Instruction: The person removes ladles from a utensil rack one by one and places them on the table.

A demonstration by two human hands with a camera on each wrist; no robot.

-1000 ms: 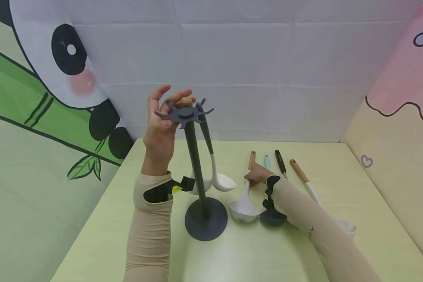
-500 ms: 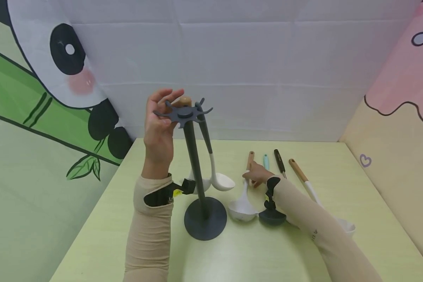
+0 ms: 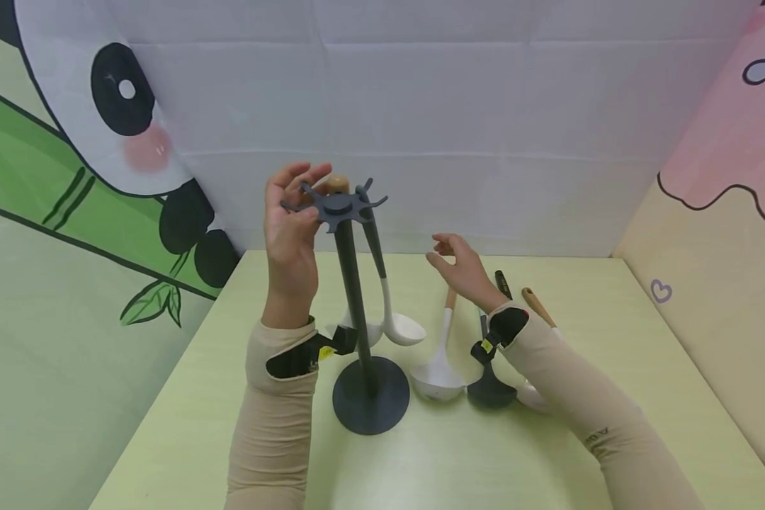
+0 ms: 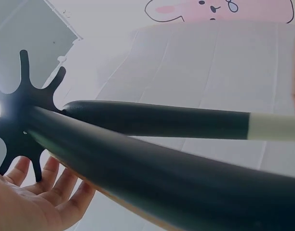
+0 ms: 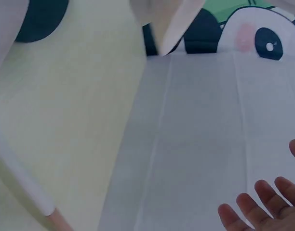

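Nearest us is the front of the table [image 3: 414, 471], leaving room before the round base of the stand [image 3: 357, 304]. To its right lie the white ladle [image 3: 438, 379] and dark ladle [image 3: 492, 391], bowls toward us and handles away, perhaps for easy grasping. Higher up, the left hand [image 3: 291, 230] curls lightly round the stand's hooked top, probably steadying it; the hung ladle [image 3: 375, 248] dangles from a right-side hook. The right hand [image 3: 465, 269], raised over the white ladle's handle, has fingers half open, softly bent, holding nothing; an open gap separates it from the stand. Beyond, the table's back edge meets the wall [image 3: 421, 106], limiting rearward movement.
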